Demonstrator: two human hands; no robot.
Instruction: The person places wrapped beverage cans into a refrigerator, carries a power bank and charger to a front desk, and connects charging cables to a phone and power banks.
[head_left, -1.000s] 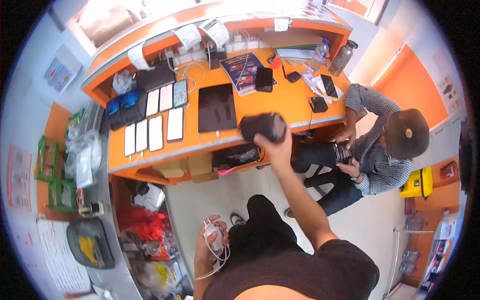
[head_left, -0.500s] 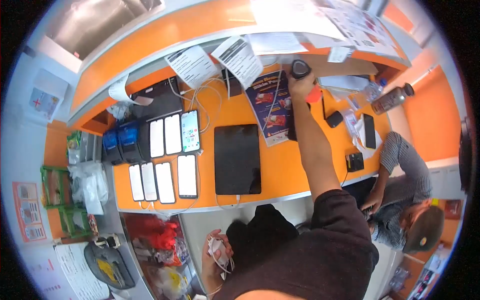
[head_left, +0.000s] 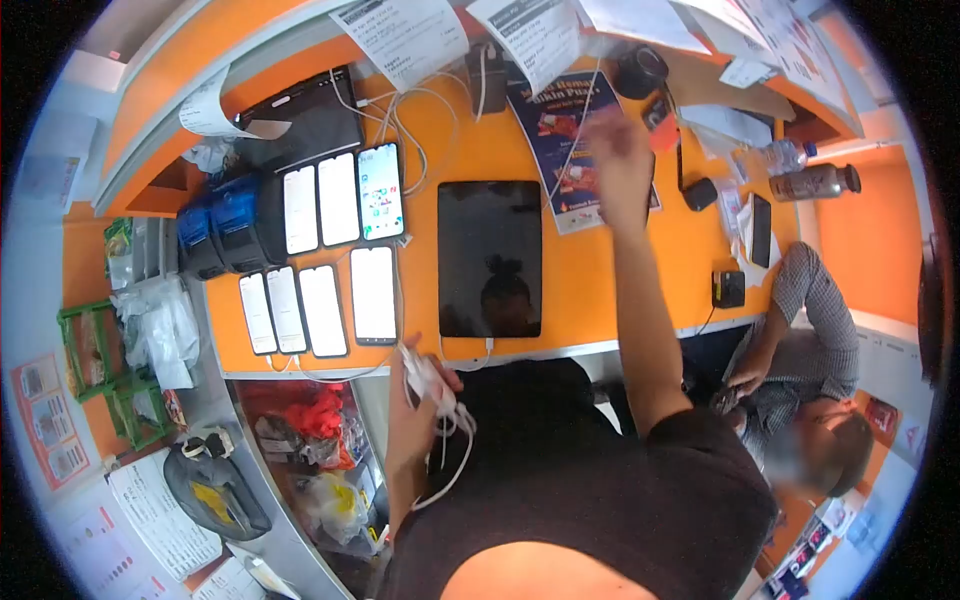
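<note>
My left hand [head_left: 408, 425] is closed around a white charger with its bundled cable [head_left: 428, 385], just off the front edge of the desk. Loops of white cable hang below the fingers. My right hand [head_left: 618, 150] is over a dark printed flyer [head_left: 560, 125]; motion smears its fingers, so what they do is unclear. A dark edge shows beside the wrist, partly hidden. Beyond that hand stands a black round object [head_left: 640, 72]. Left of the flyer lies a black tablet [head_left: 490, 260] with a white cable plugged into its lower edge.
Several lit phones [head_left: 375, 295] lie in two rows on the orange desk [head_left: 420, 290], beside blue-and-black devices [head_left: 235, 225]. At right are a bottle [head_left: 815, 182], a dark phone [head_left: 760, 230] and a small black box [head_left: 728, 289]. A seated person [head_left: 800, 370] is close by on the right.
My right hand has come away from the black round object, back toward me over the flyer. My left hand has risen toward the desk edge with the charger. The camera view has shifted.
</note>
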